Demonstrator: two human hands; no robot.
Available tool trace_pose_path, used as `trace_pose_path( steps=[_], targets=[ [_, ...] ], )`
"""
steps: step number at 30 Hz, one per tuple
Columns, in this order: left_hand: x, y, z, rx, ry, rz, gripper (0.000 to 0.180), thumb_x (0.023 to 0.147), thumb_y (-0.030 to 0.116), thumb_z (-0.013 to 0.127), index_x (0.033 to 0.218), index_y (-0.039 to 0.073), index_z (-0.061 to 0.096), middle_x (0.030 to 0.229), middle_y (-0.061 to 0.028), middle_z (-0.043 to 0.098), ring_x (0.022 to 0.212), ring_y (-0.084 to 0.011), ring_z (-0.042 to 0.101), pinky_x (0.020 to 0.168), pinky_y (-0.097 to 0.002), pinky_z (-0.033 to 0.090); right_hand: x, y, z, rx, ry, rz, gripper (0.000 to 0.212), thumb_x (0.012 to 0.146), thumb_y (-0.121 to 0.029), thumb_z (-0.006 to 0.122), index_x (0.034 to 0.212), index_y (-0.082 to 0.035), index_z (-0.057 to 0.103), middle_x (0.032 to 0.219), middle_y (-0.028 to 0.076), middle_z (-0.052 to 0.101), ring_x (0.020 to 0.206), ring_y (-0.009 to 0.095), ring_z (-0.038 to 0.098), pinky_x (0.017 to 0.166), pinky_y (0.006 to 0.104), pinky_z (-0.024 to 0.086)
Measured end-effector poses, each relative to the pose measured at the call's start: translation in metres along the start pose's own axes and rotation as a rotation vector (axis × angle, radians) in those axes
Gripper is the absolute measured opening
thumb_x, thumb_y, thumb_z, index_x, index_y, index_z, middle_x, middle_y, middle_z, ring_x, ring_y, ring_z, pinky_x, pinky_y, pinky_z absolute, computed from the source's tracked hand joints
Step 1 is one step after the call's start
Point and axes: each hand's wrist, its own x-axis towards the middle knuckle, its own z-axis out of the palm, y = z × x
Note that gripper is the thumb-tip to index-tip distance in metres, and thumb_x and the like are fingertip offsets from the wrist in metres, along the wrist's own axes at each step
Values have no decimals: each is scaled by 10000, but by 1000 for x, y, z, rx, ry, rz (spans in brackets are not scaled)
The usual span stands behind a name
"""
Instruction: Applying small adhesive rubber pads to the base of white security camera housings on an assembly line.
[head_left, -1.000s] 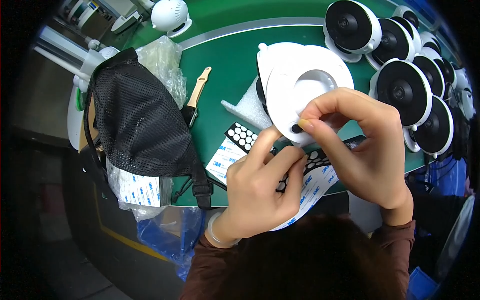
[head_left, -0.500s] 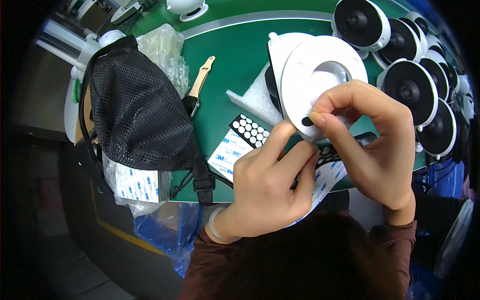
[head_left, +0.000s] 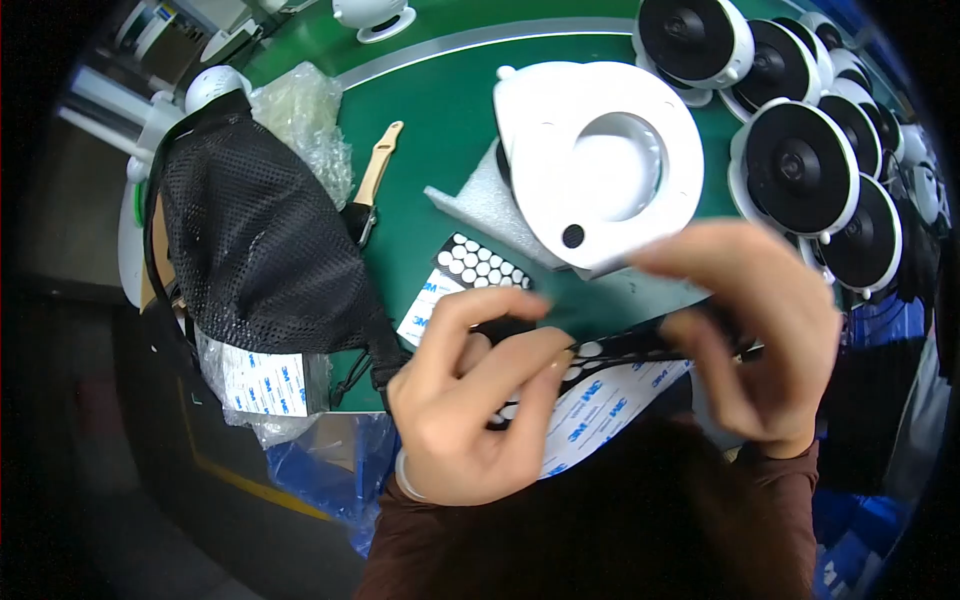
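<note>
My left hand is closed around a curling sheet of adhesive dots. The sheet shows a black dotted side and a white backing with blue print. Over the sheet's right end, my right hand is blurred, its thumb and index finger apart with nothing visible between them. Just beyond both hands, a white round housing with a large ring-shaped opening rests on a grey foam block. One black round pad sits on the near part of its rim, and neither hand touches the housing.
Several white round devices with black faces crowd the right side. At left lie a black mesh bag, bubble wrap and a watch with a tan strap. Another dotted sheet lies beside my left hand.
Both hands have left the housing and drawn back toward me. The black pad on its rim is uncovered. My right thumb and finger have parted, and my left hand has moved left with the sheet.
</note>
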Motion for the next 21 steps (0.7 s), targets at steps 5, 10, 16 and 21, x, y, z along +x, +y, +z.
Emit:
trace_pose_path(
  steps=[5, 10, 16, 21],
  targets=[
    [9, 7, -1, -151, -109, 14, 171, 649, -77, 591, 789, -1, 651, 656, -78, 554, 518, -151, 555, 473, -232, 425, -16, 7, 2, 2, -110, 12, 193, 586, -31, 646, 779, -23, 646, 643, 76, 587, 541, 214, 540, 499, 283, 407],
    [13, 7, 4, -159, -184, 113, 193, 626, -51, 586, 804, -3, 646, 675, -87, 566, 527, -173, 570, 473, -252, 434, -25, 12, 0, 156, -69, 61, 164, 605, 2, 619, 765, -23, 645, 615, 71, 562, 523, 205, 513, 485, 275, 385],
    [22, 14, 4, -270, -274, 124, 188, 606, -48, 601, 789, -18, 634, 681, -98, 580, 530, -181, 571, 485, -234, 433, -30, 17, -2, 203, -67, 63, 144, 662, -9, 626, 805, -25, 625, 630, 72, 546, 533, 219, 502, 494, 293, 395],
    [16, 16, 14, -198, -154, 87, 123, 611, -77, 625, 722, -24, 617, 626, -90, 566, 519, -154, 557, 475, -218, 411, -31, 14, 1, 183, -16, 56, 187, 653, -16, 642, 836, -40, 616, 681, 63, 550, 602, 218, 534, 514, 292, 430]
  ],
)
